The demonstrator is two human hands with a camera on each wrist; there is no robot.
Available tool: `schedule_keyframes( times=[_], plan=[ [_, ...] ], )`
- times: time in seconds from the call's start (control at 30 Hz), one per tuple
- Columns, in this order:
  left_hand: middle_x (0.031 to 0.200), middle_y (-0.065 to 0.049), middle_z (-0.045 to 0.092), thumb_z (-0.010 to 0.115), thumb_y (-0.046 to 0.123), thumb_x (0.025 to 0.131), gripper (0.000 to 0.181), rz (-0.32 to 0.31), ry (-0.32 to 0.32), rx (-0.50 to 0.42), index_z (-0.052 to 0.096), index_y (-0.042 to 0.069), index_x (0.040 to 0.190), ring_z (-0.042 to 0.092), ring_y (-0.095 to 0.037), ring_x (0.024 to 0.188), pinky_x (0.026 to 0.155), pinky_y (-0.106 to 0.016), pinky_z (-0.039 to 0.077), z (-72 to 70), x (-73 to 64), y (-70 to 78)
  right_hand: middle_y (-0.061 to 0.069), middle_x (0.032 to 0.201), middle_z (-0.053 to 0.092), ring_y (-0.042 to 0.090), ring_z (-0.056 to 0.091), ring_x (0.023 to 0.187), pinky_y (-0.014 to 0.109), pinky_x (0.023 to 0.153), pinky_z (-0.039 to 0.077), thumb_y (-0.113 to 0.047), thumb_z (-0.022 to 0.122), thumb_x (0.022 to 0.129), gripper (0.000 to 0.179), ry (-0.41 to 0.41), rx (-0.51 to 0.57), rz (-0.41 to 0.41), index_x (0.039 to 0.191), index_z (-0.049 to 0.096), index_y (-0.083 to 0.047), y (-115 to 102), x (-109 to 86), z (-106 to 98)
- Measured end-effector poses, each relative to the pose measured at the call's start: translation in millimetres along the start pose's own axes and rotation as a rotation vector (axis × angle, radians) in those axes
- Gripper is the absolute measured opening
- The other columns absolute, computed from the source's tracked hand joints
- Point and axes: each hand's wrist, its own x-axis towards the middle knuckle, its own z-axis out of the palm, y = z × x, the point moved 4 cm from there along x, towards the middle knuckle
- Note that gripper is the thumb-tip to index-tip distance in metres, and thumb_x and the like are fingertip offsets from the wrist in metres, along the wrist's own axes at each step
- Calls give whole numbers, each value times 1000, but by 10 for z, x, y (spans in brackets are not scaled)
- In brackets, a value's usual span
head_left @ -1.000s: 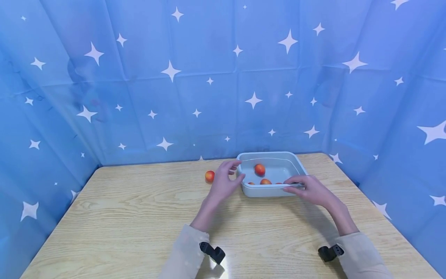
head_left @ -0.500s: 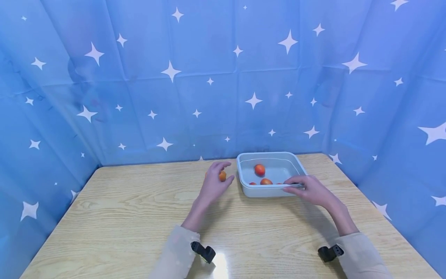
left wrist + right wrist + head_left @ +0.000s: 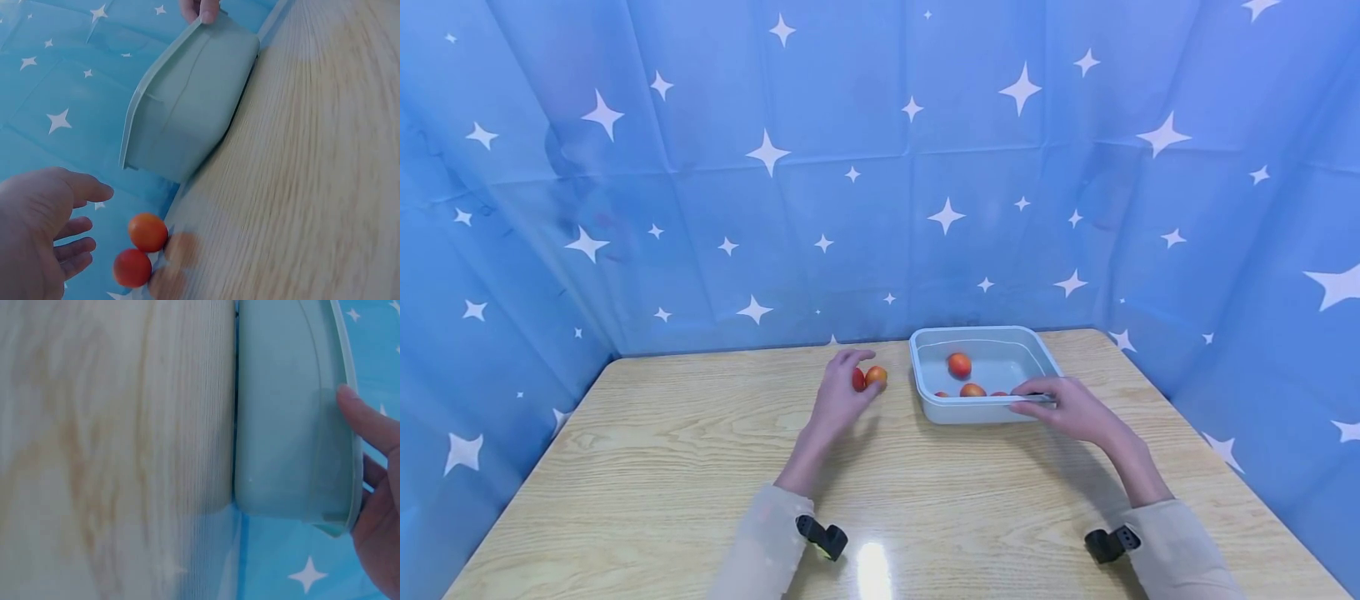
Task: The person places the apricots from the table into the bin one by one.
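My left hand (image 3: 837, 392) is held with thumb and fingers spread beside two small round fruits, tomato-like. One is red (image 3: 132, 268) and the other orange (image 3: 149, 232); they sit side by side on the table. In the left wrist view the fingers stand apart from both. My right hand (image 3: 1067, 408) pinches the near rim of a pale blue plastic bin (image 3: 936, 412), its thumb (image 3: 369, 422) on the bin's outer wall and the fingers behind the rim. Inside the bin lie several more such fruits, one red-orange fruit (image 3: 958, 365) in full sight, others partly hidden by the near wall.
The bin stands at the back right of a wood-grain table (image 3: 700, 467). Behind the table and at both sides hangs a blue curtain (image 3: 865, 250) with white stars.
My left hand has drawn leftward from the bin's left side to the two fruits. The orange fruit has come into view beside the red one. My right hand and the bin have stayed put.
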Motion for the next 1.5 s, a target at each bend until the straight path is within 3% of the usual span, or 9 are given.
schedule_keyframes(
  times=[0.27, 0.73, 1.03, 1.27, 1.5],
  plan=[
    [136, -15, 54, 78, 10, 88, 46, -27, -11, -3, 63, 6, 131, 50, -36, 125, 94, -46, 55, -29, 0, -117, -5, 101, 74, 14, 62, 89, 34, 78, 54, -27, 75, 93, 19, -2, 6, -2, 106, 78, -15, -2, -5, -7],
    [138, -22, 54, 78, 4, 84, 54, -33, -95, 42, 61, -1, 134, 50, -41, 127, 106, -54, 44, -3, 11, -383, -5, 101, 74, 14, 63, 89, 33, 78, 54, -26, 75, 93, 18, 4, 9, -6, 106, 78, -14, 13, -6, -1],
    [126, -21, 60, 74, -2, 87, 37, -86, -53, 35, 67, -1, 123, 57, -36, 117, 103, -49, 47, -57, -2, -434, -3, 101, 74, 15, 62, 89, 33, 77, 54, -26, 75, 92, 18, 7, 19, -4, 106, 78, -14, 10, -7, 3],
    [122, -20, 60, 74, -1, 87, 35, -107, -40, 34, 67, 0, 122, 58, -33, 109, 98, -46, 51, -72, 0, -459, -4, 103, 74, 15, 63, 90, 34, 78, 54, -26, 75, 93, 20, 0, 13, -6, 107, 78, -14, 12, -4, 12],
    [120, -19, 59, 74, -1, 88, 37, -108, 30, -59, 66, 0, 124, 59, -30, 101, 89, -40, 55, -125, 21, -394, -3, 101, 74, 13, 63, 89, 32, 77, 54, -25, 75, 92, 18, 8, 16, -23, 106, 78, -13, 1, -6, -4]
  ],
)
